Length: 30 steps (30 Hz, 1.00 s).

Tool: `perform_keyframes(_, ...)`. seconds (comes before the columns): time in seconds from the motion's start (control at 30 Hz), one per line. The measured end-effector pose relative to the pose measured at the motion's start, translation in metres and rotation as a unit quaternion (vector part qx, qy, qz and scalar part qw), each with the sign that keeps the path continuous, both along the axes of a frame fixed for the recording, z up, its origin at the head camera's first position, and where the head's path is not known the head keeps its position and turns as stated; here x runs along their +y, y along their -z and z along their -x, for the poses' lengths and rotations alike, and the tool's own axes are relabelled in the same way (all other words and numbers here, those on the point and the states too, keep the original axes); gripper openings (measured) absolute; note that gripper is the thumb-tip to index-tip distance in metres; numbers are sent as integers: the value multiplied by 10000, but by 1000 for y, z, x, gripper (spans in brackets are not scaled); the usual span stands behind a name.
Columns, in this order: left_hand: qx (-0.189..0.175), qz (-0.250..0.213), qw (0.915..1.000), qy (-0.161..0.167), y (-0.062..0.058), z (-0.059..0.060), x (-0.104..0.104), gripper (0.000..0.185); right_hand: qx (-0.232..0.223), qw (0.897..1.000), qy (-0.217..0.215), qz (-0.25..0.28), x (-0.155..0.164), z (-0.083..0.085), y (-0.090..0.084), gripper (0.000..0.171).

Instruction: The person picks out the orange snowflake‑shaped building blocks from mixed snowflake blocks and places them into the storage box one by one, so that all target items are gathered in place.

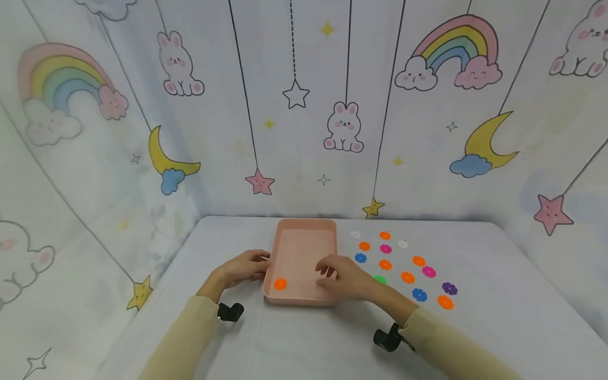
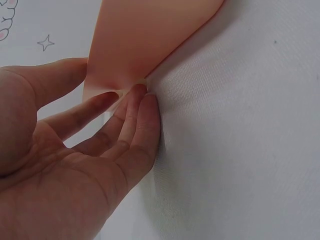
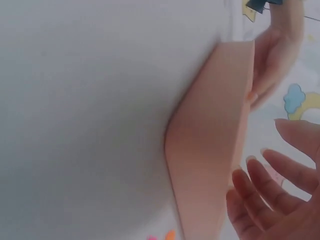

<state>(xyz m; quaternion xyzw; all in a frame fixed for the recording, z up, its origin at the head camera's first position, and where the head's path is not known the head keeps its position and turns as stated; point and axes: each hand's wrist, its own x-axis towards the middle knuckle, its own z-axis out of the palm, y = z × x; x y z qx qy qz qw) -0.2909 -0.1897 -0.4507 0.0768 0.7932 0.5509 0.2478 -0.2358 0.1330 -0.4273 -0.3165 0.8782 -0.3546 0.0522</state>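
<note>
A shallow pink tray (image 1: pixel 304 224) lies on the white cloth, with one orange flower-shaped disc (image 1: pixel 281 284) in its near left corner. My left hand (image 1: pixel 244 266) holds the tray by its left side. In the left wrist view, the bent fingers (image 2: pixel 147 117) touch the outer wall, while the thumb meets the rim and its tip is hidden. Over the tray's right part hovers my right hand (image 1: pixel 344 277), its fingers loosely bent. The right wrist view shows those fingers (image 3: pixel 252 197) spread apart near the rim, with nothing between them.
Several flower-shaped discs lie scattered right of the tray, among them a blue one (image 1: pixel 419 295), a purple one (image 1: pixel 449 288) and a pink one (image 1: pixel 429 272). A green disc (image 1: pixel 380 279) is partly hidden by my right arm. A patterned cloth wall (image 1: pixel 304 142) stands behind the table.
</note>
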Motion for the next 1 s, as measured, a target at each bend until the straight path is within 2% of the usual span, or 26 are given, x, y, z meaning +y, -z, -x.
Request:
perform_keyframes(0.13,5,2,10000,-29,0,2,-1,46,168,9998,67,9,24,2,-9,27)
perform_keyframes(0.37,6,22,10000,30,-1,2,-2,46,197,9976,617,-257,71,2,-27,30)
perform_keyframes(0.57,-42,50,10000,0,0,2,-2,46,633,9912,1079,-424,120,12,-30,31)
perform_keyframes(0.77,-20,136,9999,-27,-2,1,-2,48,633,9848,1528,-536,164,24,-28,35)
perform_keyframes(1.0,-21,186,9998,51,-5,-2,-1,50,355,9778,1952,-669,201,37,-13,38)
